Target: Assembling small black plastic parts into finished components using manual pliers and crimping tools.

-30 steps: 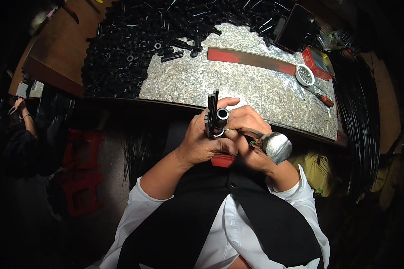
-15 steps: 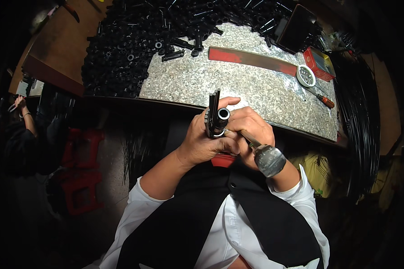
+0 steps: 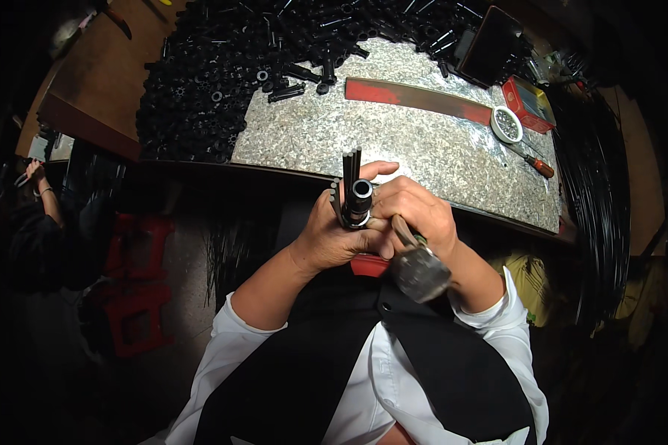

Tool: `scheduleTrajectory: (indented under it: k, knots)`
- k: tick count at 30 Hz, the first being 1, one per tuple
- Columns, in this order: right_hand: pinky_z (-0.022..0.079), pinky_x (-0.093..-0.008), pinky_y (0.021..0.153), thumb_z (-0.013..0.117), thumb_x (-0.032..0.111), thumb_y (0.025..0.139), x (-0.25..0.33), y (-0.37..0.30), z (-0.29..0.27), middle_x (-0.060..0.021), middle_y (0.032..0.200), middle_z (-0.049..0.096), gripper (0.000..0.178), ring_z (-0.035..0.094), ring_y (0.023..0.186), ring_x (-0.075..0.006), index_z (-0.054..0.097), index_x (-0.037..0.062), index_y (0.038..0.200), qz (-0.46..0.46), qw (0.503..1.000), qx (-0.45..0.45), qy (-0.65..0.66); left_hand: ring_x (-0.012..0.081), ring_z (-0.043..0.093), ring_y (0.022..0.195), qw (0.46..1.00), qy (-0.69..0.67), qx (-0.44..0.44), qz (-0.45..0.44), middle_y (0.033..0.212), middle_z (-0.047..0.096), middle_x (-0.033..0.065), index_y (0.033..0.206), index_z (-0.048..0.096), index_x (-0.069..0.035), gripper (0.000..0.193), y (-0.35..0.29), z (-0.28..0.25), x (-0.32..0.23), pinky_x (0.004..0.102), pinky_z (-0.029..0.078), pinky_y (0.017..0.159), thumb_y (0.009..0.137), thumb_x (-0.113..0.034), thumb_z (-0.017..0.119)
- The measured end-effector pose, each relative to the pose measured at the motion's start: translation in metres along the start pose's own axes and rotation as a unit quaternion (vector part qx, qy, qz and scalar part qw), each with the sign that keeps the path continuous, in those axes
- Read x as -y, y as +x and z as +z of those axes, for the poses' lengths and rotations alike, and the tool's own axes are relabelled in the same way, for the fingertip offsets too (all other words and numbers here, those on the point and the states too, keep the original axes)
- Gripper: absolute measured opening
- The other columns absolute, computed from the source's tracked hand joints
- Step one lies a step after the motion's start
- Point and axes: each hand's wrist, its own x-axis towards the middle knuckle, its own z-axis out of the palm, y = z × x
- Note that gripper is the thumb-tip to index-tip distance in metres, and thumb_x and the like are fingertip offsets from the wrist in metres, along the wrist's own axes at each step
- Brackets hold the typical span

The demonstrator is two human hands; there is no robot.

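Above my lap, my left hand (image 3: 323, 241) is wrapped around a bundle of thin black rods (image 3: 351, 167) standing upright. Held against them is a black tube (image 3: 361, 194) with a round open end facing up and a bright ring lower down. My right hand (image 3: 416, 211) is closed beside it, its fingertips close to the tube. A tool with a narrow shaft and a thick, dull grey rounded end (image 3: 421, 274) sticks out of that hand toward me. Its other end is hidden by the fingers.
The speckled stone tabletop (image 3: 297, 141) carries a large pile of black parts (image 3: 200, 89), a red-brown strip (image 3: 416, 100), a white bowl (image 3: 506, 124) of small bits, a screwdriver (image 3: 542, 168) and a red box (image 3: 528, 104). Black rods (image 3: 590, 200) hang at right. Red stools (image 3: 137, 311) and another person's hand (image 3: 35, 172) are left.
The tool's grey end has swung left and slightly down, nearer my body. The tube and rods have shifted slightly left. Both hands keep their hold.
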Motion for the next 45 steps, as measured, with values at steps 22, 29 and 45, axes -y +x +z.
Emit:
scheduleTrajectory:
  k: [22, 29, 45]
  knots:
    - [0.044, -0.0379, 0.054, 0.067, -0.005, 0.064, 0.031, -0.022, -0.057, -0.0130, 0.074, 0.048, 0.075, 0.053, 0.059, -0.0283, 0.046, 0.0060, 0.134, 0.132, 0.932, 0.228, -0.250, 0.0026, 0.035, 0.046, 0.992, -0.110, 0.014, 0.062, 0.052, 0.039, -0.0072, 0.124, 0.044, 0.011, 0.082, -0.006, -0.038, 0.007, 0.0201, 0.028, 0.048, 0.066, -0.033, 0.081]
    - [0.039, -0.0347, 0.045, 0.064, -0.002, 0.072, 0.035, -0.024, -0.043, -0.0077, 0.066, 0.041, 0.062, 0.047, 0.051, -0.0205, 0.051, 0.0075, 0.132, 0.080, 0.919, 0.192, -0.334, 0.0098, 0.058, 0.083, 0.999, -0.034, -0.012, -0.039, 0.093, 0.063, 0.0024, 0.101, 0.064, 0.002, 0.082, -0.005, -0.021, 0.002, 0.0229, 0.046, 0.073, 0.043, -0.053, 0.085]
    - [0.040, -0.0319, 0.055, 0.061, 0.002, 0.073, 0.030, -0.025, -0.044, -0.0072, 0.076, 0.045, 0.059, 0.048, 0.065, -0.0202, 0.054, 0.0126, 0.130, -0.014, 0.862, 0.160, -0.480, 0.0110, 0.060, 0.085, 0.999, 0.010, 0.018, -0.044, 0.094, 0.064, 0.0036, 0.106, 0.062, 0.003, 0.088, -0.003, -0.020, -0.001, 0.0240, 0.048, 0.075, 0.046, -0.059, 0.082]
